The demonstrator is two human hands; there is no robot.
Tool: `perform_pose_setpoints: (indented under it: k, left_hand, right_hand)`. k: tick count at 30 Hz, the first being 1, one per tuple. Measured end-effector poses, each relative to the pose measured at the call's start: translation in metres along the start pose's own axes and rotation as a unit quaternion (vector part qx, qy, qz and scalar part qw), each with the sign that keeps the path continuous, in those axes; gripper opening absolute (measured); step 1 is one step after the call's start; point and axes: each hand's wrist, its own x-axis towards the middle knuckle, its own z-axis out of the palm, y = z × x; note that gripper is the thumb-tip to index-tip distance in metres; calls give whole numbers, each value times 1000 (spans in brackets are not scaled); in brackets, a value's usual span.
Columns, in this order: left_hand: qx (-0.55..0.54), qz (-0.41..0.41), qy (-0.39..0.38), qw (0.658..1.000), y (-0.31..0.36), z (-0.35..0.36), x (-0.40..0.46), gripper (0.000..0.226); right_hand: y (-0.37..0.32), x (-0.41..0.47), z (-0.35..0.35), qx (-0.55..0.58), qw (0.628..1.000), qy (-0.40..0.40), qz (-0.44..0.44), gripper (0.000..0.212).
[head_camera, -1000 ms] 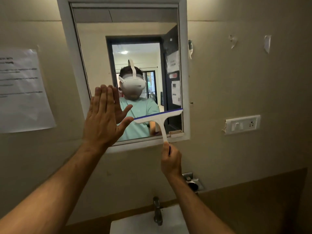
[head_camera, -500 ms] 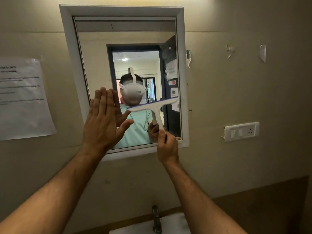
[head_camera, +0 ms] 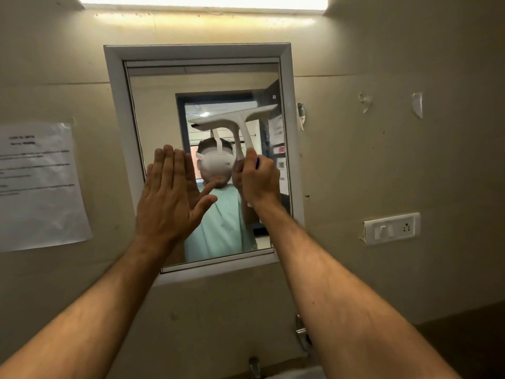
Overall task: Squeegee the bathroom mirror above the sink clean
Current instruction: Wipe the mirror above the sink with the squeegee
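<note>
Against the mirror [head_camera: 164, 110], left hand [head_camera: 170, 198] flat, fingers spread; right hand [head_camera: 259, 179] fisted around squeegee [head_camera: 237, 124] handle.

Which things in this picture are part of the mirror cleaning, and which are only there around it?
Part of the job:
white plastic squeegee
white-framed wall mirror
right hand, gripping the handle
left hand, flat and open at the glass

Only there:
printed paper notice
white switch-and-socket plate
metal tap
ceiling strip light
</note>
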Motion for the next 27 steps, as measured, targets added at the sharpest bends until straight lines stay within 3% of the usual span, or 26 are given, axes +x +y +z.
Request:
perform_pose_setpoints:
  k: [12,23,27]
  left_hand:
    - [19,-6,27,999,-6,-17,35,106]
    - [25,-20,25,999,-26,-12,24,106]
    - [27,-24,28,999,-28,-17,33,107]
  right_hand:
    - [-59,58,-7,20,1000,-12,3,53]
    - [-4,-5,-20,-1,998,-47,42,63]
    - [-40,23,-19,69,994,-83,31,46]
